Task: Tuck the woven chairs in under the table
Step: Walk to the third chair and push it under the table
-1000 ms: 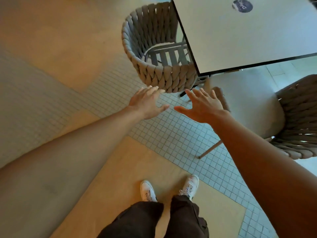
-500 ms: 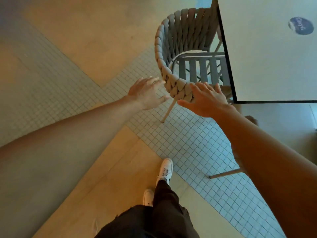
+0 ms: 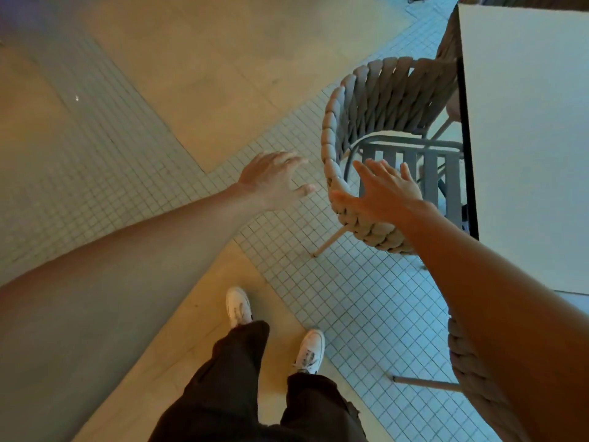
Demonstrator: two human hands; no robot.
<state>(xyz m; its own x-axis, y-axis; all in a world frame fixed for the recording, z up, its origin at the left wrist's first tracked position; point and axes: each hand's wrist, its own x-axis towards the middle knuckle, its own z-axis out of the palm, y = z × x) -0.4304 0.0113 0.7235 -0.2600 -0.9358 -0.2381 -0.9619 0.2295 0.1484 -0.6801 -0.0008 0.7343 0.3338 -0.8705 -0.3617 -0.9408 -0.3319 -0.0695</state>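
Woven chair (image 3: 379, 129): standing partly under the counter (image 3: 526, 138), seat showing. Left hand (image 3: 274, 180) and right hand (image 3: 385, 193): both spread wide, holding nothing, reaching for its backrest, likely to push.

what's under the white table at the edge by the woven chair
The woven chair's grey slatted seat runs in under the table edge. The tabletop covers how far it goes, and the table's legs.

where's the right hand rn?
Head view, right of centre: the right hand is open, over the near woven rim of the chair, left of the table edge. Contact unclear.
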